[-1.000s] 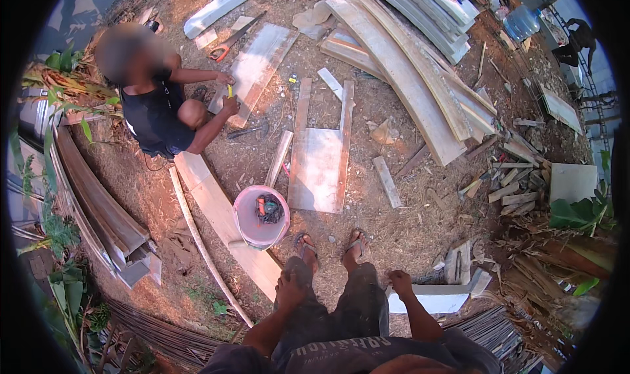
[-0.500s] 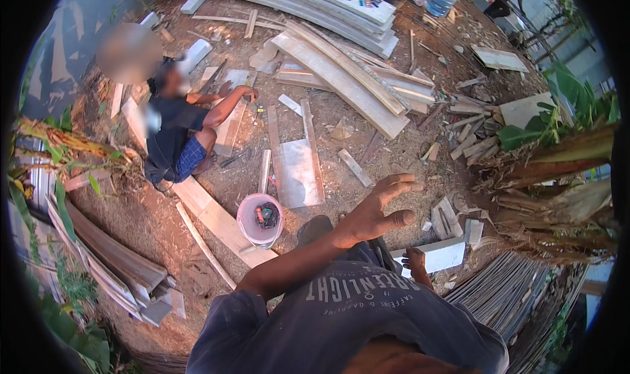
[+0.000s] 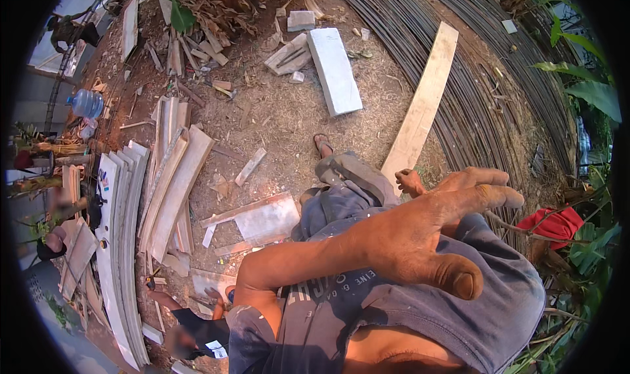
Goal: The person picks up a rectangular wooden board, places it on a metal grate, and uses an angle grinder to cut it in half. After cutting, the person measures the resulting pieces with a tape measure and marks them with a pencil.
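Note:
My left hand (image 3: pixel 440 236) is large in the foreground, raised across my grey shirt with fingers spread and holding nothing. Farther back, my right hand (image 3: pixel 408 181) has curled fingers in front of a long pale plank (image 3: pixel 423 91); whether anything is in them or they touch the plank is unclear. My sandalled foot (image 3: pixel 323 143) is on the dirt, below a white block (image 3: pixel 335 72). A framed board piece (image 3: pixel 262 216) lies on the ground to the left.
A co-worker (image 3: pixel 197 328) crouches lower left; another person (image 3: pixel 69 29) is upper left. Stacked boards (image 3: pixel 121 236), planks (image 3: pixel 177 190), a water jug (image 3: pixel 87 103) and scrap wood surround me. Long rods (image 3: pixel 485 91) run along the right, near red cloth (image 3: pixel 551 224) and plants.
My view has swung rightward, so the co-worker and stacks now sit at left and the rods at right. My left hand has risen from my thigh and opened; the bucket has left view.

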Demonstrator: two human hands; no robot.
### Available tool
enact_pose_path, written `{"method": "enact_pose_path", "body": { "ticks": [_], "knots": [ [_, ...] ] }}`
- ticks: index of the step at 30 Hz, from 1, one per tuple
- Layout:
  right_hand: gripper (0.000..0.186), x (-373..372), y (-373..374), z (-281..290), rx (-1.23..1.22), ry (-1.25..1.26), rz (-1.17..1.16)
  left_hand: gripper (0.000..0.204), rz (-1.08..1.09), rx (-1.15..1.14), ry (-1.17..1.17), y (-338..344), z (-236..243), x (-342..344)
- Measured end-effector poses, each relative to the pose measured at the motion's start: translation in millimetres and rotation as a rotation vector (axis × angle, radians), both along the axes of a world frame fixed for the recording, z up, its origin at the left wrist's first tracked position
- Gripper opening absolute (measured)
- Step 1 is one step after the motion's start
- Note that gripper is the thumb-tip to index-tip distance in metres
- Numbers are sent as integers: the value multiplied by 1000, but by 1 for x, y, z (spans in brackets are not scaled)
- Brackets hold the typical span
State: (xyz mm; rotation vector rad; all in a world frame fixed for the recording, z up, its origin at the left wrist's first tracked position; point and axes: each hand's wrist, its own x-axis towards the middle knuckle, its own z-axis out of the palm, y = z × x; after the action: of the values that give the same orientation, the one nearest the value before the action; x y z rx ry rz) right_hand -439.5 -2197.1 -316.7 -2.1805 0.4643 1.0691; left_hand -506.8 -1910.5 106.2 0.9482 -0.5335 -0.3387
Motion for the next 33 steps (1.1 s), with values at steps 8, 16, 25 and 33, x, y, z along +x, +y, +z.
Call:
{"method": "enact_pose_path", "body": {
  "ticks": [8,16,25,33],
  "knots": [
    [31,-62,-128,-32,-105,229,-309,113,-82,-125,-168,-50,-17,59],
    [34,86,-112,-20,49,170,-301,112,180,-204,-321,-50,-25,149],
    [37,224,-52,58,249,-139,-373,120,80,-2,-287,-75,2,229],
    [38,103,-87,-2,84,10,-508,123,-107,-198,-376,-101,4,236]
  ]
}}
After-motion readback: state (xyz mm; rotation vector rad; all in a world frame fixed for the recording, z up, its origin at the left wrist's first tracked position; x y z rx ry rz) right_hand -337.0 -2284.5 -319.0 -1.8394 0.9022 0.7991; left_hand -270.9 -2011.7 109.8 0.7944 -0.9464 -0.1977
